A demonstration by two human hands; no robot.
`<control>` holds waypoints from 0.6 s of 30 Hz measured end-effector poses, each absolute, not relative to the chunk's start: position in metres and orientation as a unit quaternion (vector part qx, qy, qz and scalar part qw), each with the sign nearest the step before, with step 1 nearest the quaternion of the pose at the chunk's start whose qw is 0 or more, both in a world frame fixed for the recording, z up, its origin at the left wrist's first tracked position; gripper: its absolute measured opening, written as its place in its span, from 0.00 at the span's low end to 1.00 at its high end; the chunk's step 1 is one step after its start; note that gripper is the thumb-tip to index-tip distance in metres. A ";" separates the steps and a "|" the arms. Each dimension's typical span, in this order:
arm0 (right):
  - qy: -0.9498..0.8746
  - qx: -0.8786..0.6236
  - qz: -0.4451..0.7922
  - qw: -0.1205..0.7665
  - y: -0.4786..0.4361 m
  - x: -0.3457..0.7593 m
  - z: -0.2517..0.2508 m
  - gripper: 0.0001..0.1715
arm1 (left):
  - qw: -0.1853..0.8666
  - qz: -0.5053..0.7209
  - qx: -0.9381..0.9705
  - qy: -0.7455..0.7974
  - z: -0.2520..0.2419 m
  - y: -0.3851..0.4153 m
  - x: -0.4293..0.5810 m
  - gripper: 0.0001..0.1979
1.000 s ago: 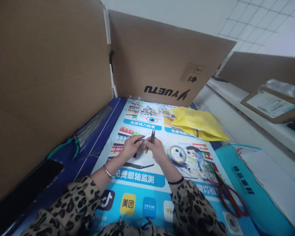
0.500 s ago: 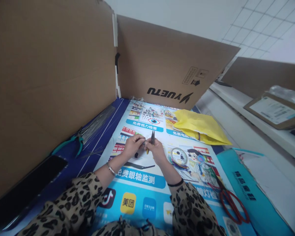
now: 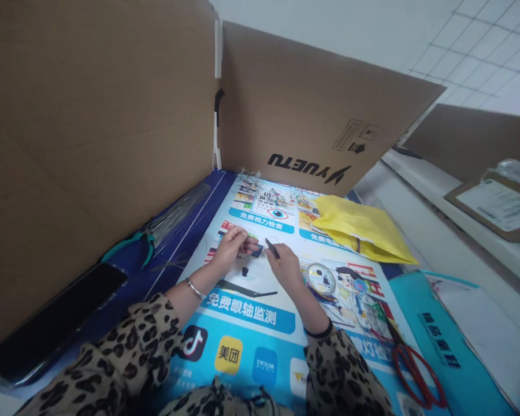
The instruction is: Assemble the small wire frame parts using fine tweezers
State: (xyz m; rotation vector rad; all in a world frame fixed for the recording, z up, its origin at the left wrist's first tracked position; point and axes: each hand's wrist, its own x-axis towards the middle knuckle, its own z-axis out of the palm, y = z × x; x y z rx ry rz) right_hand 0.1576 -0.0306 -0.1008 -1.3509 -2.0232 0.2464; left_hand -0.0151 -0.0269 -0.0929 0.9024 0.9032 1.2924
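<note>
My left hand [image 3: 230, 249] is over the middle of the printed sheet, its thumb and fingertips pinched together. What sits in the pinch is too small to make out. Facing it from the right, my right hand [image 3: 286, 267] is closed around small dark pointed pliers [image 3: 271, 248], whose tip points up and left. A narrow gap separates the tip from my left fingers. Both hands are above the poster [image 3: 242, 315] that covers the table. To their right lie a tape roll [image 3: 321, 278] and a tangle of coloured wires [image 3: 368, 306].
Cardboard panels [image 3: 312, 104] stand at the left and back. On the left lie teal-handled pliers [image 3: 149, 248], a bundle of thin wires [image 3: 179, 216] and a black phone [image 3: 56, 323]. A yellow pouch [image 3: 364, 228], red-handled scissors [image 3: 418, 375] and a teal folder [image 3: 444, 341] are at right.
My hands, together before, have drawn apart. The pliers have tipped from upright toward the left. The whole view has shifted slightly, moving the scene rightward.
</note>
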 end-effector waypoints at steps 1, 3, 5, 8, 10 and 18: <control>-0.795 -0.517 0.034 0.316 -0.030 0.159 -0.103 0.11 | 0.616 0.564 0.384 0.393 -0.095 -0.026 -0.016 0.12; -0.816 -0.510 -0.069 0.264 -0.030 0.162 -0.104 0.09 | 0.615 0.569 0.373 0.399 -0.097 -0.024 -0.016 0.12; -0.823 -0.502 -0.143 0.226 -0.031 0.163 -0.102 0.07 | 0.612 0.572 0.365 0.407 -0.098 -0.023 -0.017 0.12; -0.823 -0.491 -0.206 0.200 -0.034 0.162 -0.096 0.06 | 0.610 0.569 0.359 0.419 -0.097 -0.024 -0.016 0.12; -0.823 -0.483 -0.229 0.191 -0.036 0.160 -0.092 0.06 | 0.609 0.566 0.359 0.424 -0.096 -0.024 -0.015 0.12; -0.826 -0.475 -0.248 0.176 -0.040 0.159 -0.089 0.09 | 0.628 0.548 0.359 0.420 -0.096 -0.025 -0.014 0.14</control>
